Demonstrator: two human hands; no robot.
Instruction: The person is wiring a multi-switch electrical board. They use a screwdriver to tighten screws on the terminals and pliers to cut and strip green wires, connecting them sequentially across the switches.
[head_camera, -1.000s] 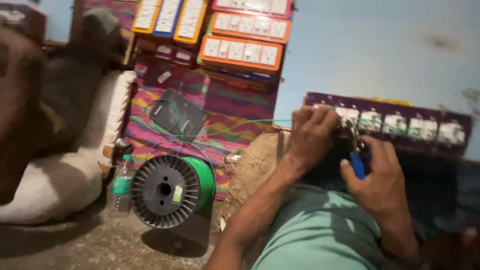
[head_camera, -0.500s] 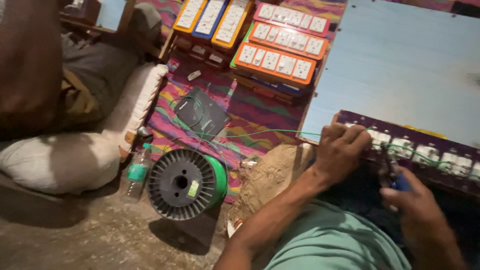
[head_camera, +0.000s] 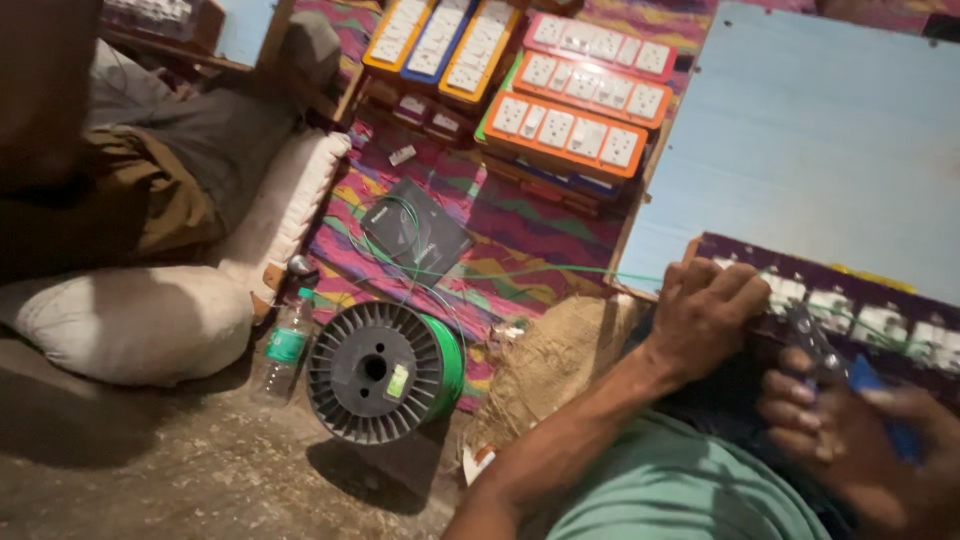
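the left hand (head_camera: 705, 305) is curled over the near edge of a long dark board (head_camera: 860, 300), fingers folded down on it and gripping it beside a row of pale sockets (head_camera: 880, 322). the board lies across the person's lap at the right, its far end running out of view. the right hand (head_camera: 850, 435) is closed around pliers (head_camera: 830, 350) with blue grips, the nose touching the board just right of the left hand; this hand is blurred.

a thin green wire (head_camera: 520, 272) runs from the board leftward across a bright striped mat (head_camera: 540, 225) to a black spool (head_camera: 375, 372) wound with green wire, which stands on edge on the dirt floor (head_camera: 150, 470). just left of the spool stands a plastic bottle (head_camera: 285, 345). a dark flat pouch (head_camera: 415, 228) lies on the mat with wire looped over it. beyond it are stacked orange and red socket strips (head_camera: 565, 125). a pale blue panel (head_camera: 830, 150) lies behind the board. at far left another person's legs rest on a white cushion (head_camera: 130, 320). a tan sack (head_camera: 550, 360) sits between spool and forearm.
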